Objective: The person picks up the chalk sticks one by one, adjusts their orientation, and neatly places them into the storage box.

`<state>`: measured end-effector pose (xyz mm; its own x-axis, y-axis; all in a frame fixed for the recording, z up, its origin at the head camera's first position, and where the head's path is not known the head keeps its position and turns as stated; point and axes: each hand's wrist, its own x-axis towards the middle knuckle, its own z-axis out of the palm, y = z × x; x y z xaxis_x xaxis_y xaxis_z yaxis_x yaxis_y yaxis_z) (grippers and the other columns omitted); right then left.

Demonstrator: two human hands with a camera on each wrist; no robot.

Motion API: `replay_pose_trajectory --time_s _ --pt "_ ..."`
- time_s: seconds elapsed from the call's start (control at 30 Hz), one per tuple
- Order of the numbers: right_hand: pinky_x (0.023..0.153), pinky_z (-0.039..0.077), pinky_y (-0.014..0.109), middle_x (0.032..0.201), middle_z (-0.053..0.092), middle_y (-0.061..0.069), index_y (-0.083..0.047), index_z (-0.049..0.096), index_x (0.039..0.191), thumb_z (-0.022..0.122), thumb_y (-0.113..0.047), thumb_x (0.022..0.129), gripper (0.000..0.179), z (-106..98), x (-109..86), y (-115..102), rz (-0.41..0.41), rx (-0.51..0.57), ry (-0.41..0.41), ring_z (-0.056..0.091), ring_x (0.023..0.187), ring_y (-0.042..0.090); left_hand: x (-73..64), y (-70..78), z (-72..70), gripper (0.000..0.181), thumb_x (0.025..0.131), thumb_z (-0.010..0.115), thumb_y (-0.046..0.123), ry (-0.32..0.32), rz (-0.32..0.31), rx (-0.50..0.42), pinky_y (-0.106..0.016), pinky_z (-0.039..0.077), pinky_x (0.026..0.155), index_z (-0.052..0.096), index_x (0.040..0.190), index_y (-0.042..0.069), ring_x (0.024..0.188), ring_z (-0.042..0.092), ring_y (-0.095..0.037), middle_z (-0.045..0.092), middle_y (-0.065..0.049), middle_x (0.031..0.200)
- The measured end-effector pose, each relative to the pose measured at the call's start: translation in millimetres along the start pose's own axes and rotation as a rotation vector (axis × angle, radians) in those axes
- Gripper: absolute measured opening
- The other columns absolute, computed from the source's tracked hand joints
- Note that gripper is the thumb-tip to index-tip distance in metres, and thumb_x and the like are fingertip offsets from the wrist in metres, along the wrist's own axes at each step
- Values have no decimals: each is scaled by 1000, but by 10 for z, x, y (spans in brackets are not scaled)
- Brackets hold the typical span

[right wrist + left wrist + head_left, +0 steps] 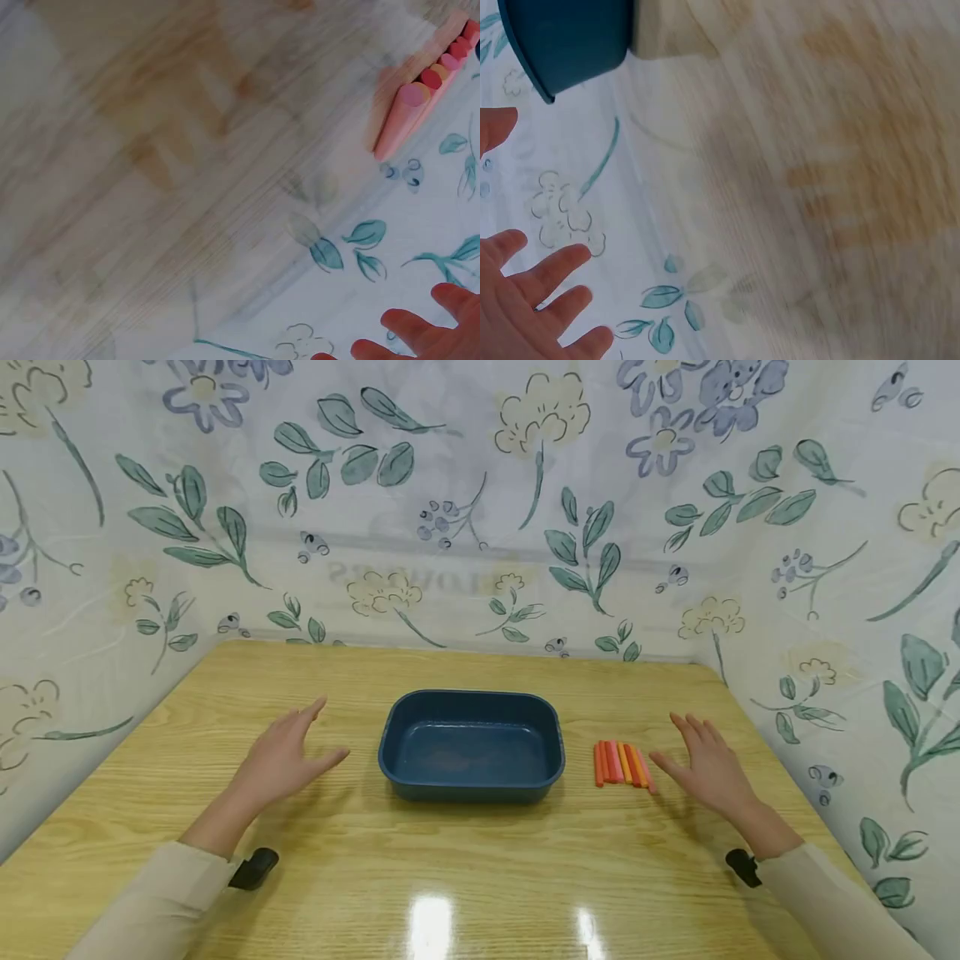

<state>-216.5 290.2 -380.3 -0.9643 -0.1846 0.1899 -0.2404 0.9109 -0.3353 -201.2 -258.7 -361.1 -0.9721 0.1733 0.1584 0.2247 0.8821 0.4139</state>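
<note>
Sleeves: two pale cuffs enter from the lower corners, each with a dark wrist strap beneath.
Worktop: the wood-grained surface is glossy (two bright reflections mark its near part); bare grain runs between container and left hand, and across the whole front stretch. Its far edge meets the cloth.
Cloth: a pale hanging sheet, printed with leaves, berries and flowers, bounds the worktop at the back and along both sides.
Container: a dark blue rectangular vessel with rounded corners, a thin rim and a smooth, shiny floor; it stands upright near the middle.
Sticks: slim cylinders in red, pink and orange lie side by side in a close row, just right of the container and apart from it.
Left hand: raised over the worktop, left of the container and clear of it; fingers extended, thumb spread wide, the grasp unfilled.
Right hand: raised just right of the sticks, with a gap between; fingers loosely extended, thumb held apart towards the row, likewise unfilled.
</note>
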Motion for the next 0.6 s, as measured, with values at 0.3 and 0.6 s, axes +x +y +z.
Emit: replay_pose_trajectory --time_s 0.3,0.6 --pt "98 25 64 139 26 36 10 26 141 55 -41 92 77 1 81 -96 14 155 6 25 125 51 71 117 2 89 88 60 43 -48 -56 -276 -61 35 95 9 149 4 122 36 -49 35 -32 137" --pt "97 29 62 135 29 38 14 24 140 54 -37 93 75 49 147 -136 64 250 -18 30 121 51 184 160 131 84 90 61 37 -117 -105 -498 -54 45 89 9 150 7 123 37 -48 30 -31 140"
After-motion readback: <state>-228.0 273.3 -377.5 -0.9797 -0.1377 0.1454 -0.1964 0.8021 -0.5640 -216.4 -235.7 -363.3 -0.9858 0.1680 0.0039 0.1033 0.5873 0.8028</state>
